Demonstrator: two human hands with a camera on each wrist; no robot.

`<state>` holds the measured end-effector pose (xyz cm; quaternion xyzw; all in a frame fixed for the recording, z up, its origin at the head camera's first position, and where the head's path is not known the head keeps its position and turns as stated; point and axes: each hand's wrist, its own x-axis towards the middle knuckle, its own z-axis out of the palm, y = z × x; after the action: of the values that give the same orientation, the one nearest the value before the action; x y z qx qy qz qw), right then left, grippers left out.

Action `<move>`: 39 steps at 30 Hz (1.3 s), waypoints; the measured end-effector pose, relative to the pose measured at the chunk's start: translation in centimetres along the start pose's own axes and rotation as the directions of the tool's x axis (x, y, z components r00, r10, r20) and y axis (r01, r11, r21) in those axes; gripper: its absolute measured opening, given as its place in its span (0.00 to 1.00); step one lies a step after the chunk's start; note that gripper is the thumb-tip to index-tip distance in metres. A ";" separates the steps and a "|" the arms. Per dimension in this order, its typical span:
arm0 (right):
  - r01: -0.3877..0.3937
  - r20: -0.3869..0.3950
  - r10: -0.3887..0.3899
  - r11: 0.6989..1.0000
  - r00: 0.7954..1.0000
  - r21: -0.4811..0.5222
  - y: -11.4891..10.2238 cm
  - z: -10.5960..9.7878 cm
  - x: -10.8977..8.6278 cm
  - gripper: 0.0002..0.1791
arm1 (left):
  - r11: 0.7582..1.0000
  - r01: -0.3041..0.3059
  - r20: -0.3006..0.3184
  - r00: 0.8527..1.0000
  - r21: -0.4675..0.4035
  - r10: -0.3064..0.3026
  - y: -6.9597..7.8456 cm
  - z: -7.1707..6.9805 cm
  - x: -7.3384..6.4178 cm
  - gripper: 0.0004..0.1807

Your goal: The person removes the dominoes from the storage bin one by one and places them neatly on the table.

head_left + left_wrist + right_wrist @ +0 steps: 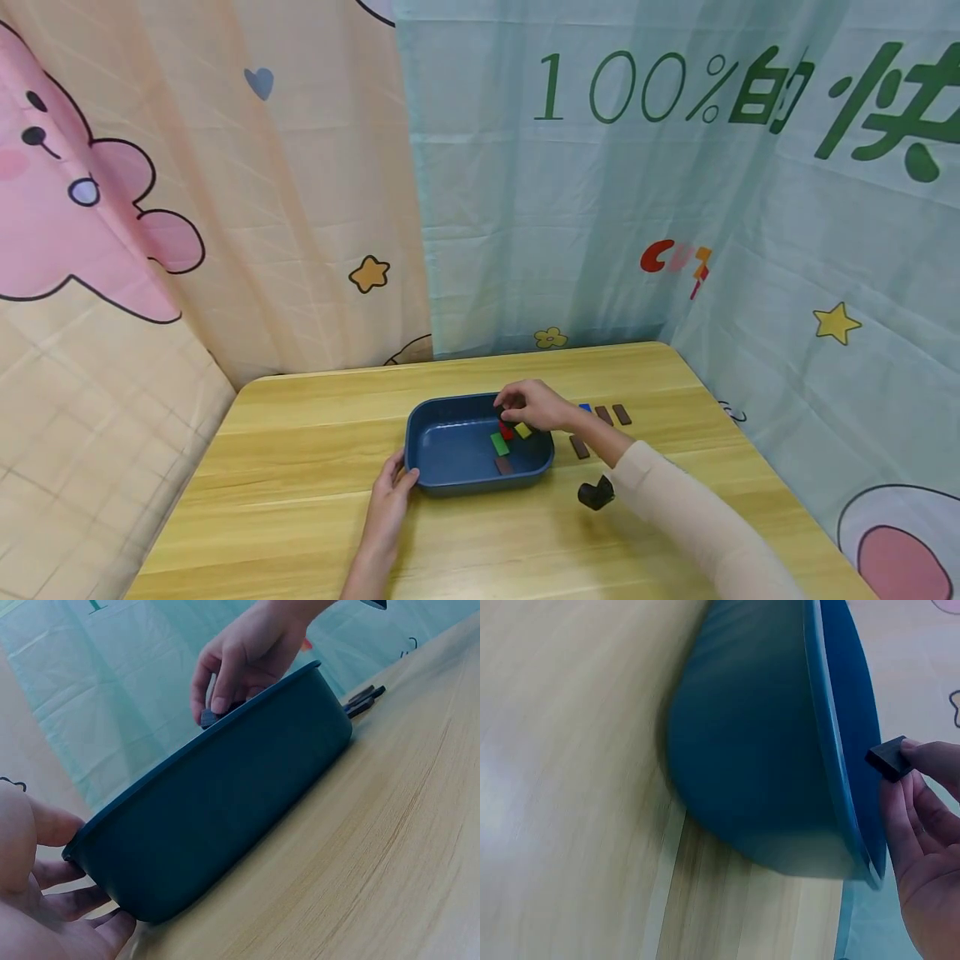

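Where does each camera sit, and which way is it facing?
Head view: worn on the head, facing forward and down at the table, the blue tray and the curtain; left hand and right hand both show.
Left wrist view: worn on the left wrist, facing the tray's outer wall; the left hand shows close up, the right hand beyond.
Right wrist view: worn on the right wrist, facing the tray's outside; only the right hand shows, pinching a dark block.
Both wrist views share the tray, table and right hand.
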<state>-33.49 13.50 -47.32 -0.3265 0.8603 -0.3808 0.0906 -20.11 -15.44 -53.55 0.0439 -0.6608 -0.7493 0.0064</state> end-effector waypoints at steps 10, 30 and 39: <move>-0.062 -0.069 0.064 0.998 0.996 0.026 1.0 -1.7 -2.8 0.13 | 1.000 -0.002 0.004 1.000 0.028 0.002 -0.2 0.1 0.0 0.29; -0.192 -0.224 0.225 0.969 0.948 0.158 5.8 -5.0 -10.5 0.13 | 0.998 -0.038 -0.026 0.999 0.051 0.040 0.1 0.3 0.1 0.30; -0.220 -0.267 0.257 0.962 0.929 0.162 8.4 -5.0 -14.1 0.12 | 1.000 -0.003 -0.022 1.000 0.027 0.004 0.0 0.4 0.1 0.30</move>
<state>-28.82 29.53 -51.19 -0.1545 0.8711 -0.4651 0.0324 -20.19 -15.09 -53.47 0.0512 -0.6709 -0.7396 0.0145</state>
